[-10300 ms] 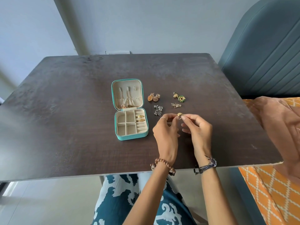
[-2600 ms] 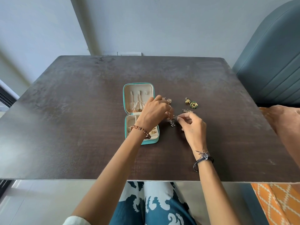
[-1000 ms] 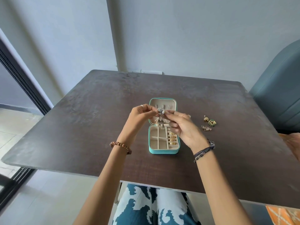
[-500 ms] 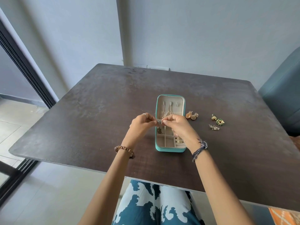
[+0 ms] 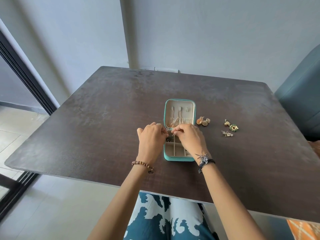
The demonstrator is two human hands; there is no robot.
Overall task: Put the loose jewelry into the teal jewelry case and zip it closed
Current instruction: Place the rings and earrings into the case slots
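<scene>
The teal jewelry case [image 5: 178,159] lies open on the dark table, lid flat toward the far side and beige compartments toward me. My left hand [image 5: 151,140] and my right hand [image 5: 189,138] meet over the case's top-left compartment, each pinching the silver earrings [image 5: 170,137], which hang into that compartment. To the right of the case lie loose pieces: orange-gold earrings [image 5: 203,121], green-gold earrings [image 5: 232,125] and small silver triangle earrings [image 5: 227,134]. My right hand hides the case's right-hand slots.
The dark table [image 5: 103,135] ends close to my lap. A teal upholstered chair [image 5: 301,101] stands at the right. A grey wall rises behind the table and a dark door frame [image 5: 22,73] runs along the left.
Both hands have come down from above the lid with the silver earrings, which now hang inside the case's top-left compartment. The camera has tilted slightly.
</scene>
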